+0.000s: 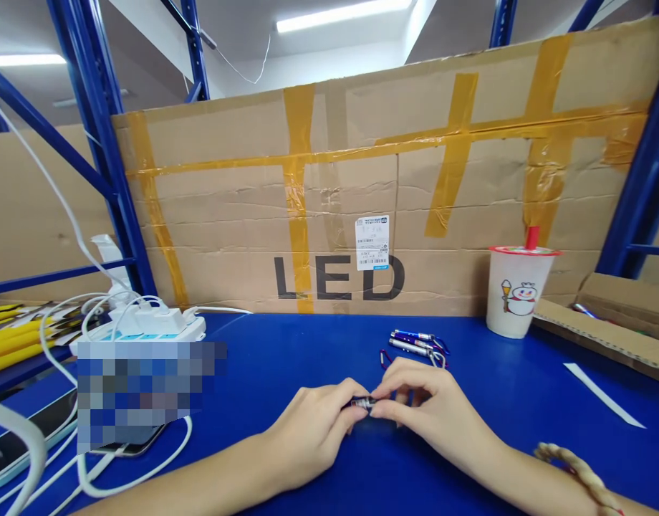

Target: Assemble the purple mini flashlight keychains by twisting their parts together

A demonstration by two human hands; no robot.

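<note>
Just below the middle of the view, my left hand [323, 428] pinches one end of a small dark cylinder with a pale printed label [364, 403], which looks like a keychain penlight. The fingertips of my right hand [427, 396] close on its other end. Most of it is hidden by my fingers. Behind my right hand lie several slim pen-shaped keychain lights [412, 345], blue and silver, with carabiner clips at their right ends. A purple clip [384, 358] shows just left of them.
A paper cup [518, 294] with a red rim stands at the back right, near an open cardboard box [609, 337] and a white paper strip [603, 395]. At left are a power strip [193, 329], white cables and phones [29, 437]. A large carton [238, 236] walls the back.
</note>
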